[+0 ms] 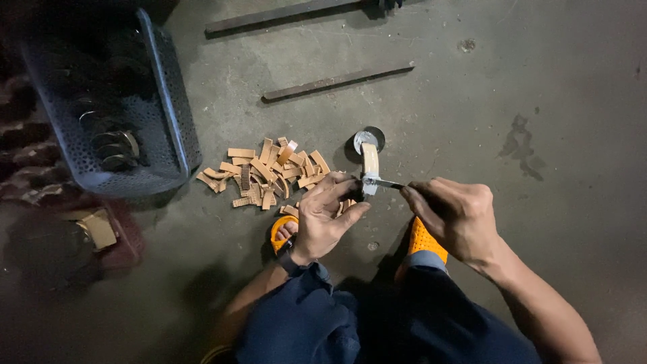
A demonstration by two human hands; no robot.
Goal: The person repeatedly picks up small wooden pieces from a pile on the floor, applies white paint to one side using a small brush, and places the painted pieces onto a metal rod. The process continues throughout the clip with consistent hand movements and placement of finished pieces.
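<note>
My left hand [325, 216] grips a curved metal piece [370, 163] with a tan lining on its outer face, held upright over the floor. My right hand [453, 217] is closed around a thin metal blade [385, 183] whose tip meets the lower end of the curved piece. Just behind my left hand lies a pile of several tan curved lining strips [269, 174] scattered on the concrete.
A blue perforated plastic basket [168, 108] with several dark curved metal parts stands at the left. Two long metal bars [337, 81] lie on the floor beyond. My orange sandals [424, 241] and blue trousers are below my hands. A cardboard scrap [100, 229] lies at the lower left.
</note>
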